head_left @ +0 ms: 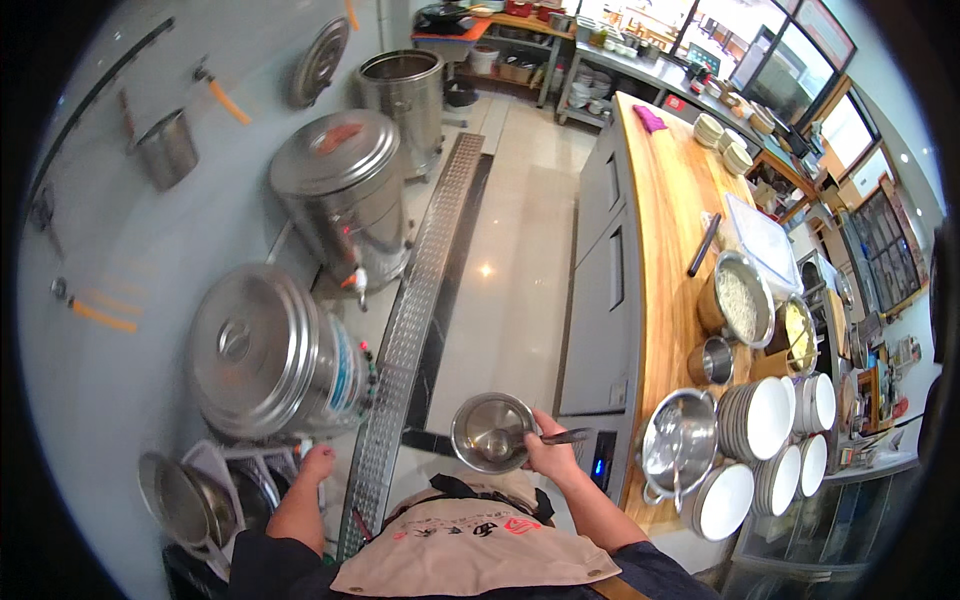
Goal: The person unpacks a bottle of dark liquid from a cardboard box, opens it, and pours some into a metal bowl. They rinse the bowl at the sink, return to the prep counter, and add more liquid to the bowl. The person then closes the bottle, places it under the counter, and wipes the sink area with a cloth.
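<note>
My right hand point(551, 450) grips the rim of a round stainless-steel bowl point(491, 409), thumb across the dark handle of a ladle point(555, 437). The ladle's head rests inside the bowl; whether liquid is there I cannot tell. My left hand point(318, 463) is low on the left with its fingers curled, beside a small white tap point(303, 448) at the base of the nearest lidded steel boiler point(251, 352). How firmly it grips the tap is hidden. Below that hand, metal pans point(184, 499) stand tilted in a white rack point(214, 469).
A second lidded boiler point(337, 172) and a tall steel pot point(401, 97) line the left wall. A perforated metal drain cover point(420, 300) runs along the floor. On the right, the wooden worktop point(667, 225) carries stacked white bowls point(757, 420), a steel colander point(679, 431) and a food-filled pot point(735, 300).
</note>
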A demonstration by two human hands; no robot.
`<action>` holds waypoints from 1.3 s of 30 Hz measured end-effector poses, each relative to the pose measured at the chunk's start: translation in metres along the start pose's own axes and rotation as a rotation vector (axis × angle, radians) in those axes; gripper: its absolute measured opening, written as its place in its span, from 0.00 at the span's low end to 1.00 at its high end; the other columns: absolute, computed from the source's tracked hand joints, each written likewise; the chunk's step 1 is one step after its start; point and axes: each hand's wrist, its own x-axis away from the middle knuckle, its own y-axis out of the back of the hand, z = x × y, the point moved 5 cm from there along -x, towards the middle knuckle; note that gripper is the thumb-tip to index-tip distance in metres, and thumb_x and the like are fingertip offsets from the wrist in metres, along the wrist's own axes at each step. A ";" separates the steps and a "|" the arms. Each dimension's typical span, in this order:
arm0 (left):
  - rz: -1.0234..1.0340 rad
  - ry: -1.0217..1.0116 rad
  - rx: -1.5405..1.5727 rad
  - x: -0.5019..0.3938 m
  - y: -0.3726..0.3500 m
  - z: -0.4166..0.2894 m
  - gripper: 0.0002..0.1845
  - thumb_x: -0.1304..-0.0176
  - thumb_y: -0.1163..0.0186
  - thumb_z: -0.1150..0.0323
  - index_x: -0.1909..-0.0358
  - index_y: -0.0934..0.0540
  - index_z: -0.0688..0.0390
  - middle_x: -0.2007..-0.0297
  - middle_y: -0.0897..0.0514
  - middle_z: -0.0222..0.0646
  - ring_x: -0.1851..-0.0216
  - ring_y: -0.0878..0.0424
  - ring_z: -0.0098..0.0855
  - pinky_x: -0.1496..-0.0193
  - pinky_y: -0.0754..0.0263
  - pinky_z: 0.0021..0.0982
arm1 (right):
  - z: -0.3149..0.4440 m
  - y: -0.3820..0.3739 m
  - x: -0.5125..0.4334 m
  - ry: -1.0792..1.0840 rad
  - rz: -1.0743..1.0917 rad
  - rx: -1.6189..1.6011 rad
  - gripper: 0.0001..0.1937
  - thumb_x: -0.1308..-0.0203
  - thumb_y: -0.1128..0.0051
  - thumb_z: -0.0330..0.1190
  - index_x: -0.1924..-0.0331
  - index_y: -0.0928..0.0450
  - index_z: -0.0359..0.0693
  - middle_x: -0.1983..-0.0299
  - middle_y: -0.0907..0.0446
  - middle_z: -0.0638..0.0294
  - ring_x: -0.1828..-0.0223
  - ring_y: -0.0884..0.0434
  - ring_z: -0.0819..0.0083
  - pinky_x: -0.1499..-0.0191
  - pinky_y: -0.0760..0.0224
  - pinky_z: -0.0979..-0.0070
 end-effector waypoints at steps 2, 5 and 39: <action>-0.075 0.012 0.258 -0.046 0.011 -0.058 0.13 0.36 0.38 0.63 0.57 0.14 0.60 0.63 0.11 0.38 0.62 0.14 0.35 0.57 0.21 0.37 | 0.023 0.030 -0.053 0.039 -0.002 -0.033 0.25 0.37 0.50 0.27 0.34 0.27 0.36 0.60 0.16 0.48 0.77 0.16 0.68 0.75 0.21 0.68; 0.001 0.166 0.363 -0.089 0.014 -0.144 0.11 0.36 0.40 0.67 0.57 0.14 0.59 0.71 0.14 0.30 0.75 0.19 0.27 0.71 0.25 0.32 | 0.075 0.080 -0.130 0.256 -0.057 0.092 0.25 0.39 0.53 0.25 0.36 0.26 0.38 0.58 0.16 0.46 0.72 0.14 0.63 0.67 0.20 0.65; 0.620 -0.735 0.167 -0.687 0.086 -1.342 0.18 0.26 0.45 0.57 0.59 0.16 0.62 0.58 0.15 0.45 0.56 0.16 0.41 0.53 0.23 0.39 | 0.411 0.516 -0.985 0.260 -0.426 0.054 0.21 0.39 0.51 0.28 0.41 0.24 0.37 0.51 0.18 0.41 0.47 0.19 0.41 0.44 0.25 0.57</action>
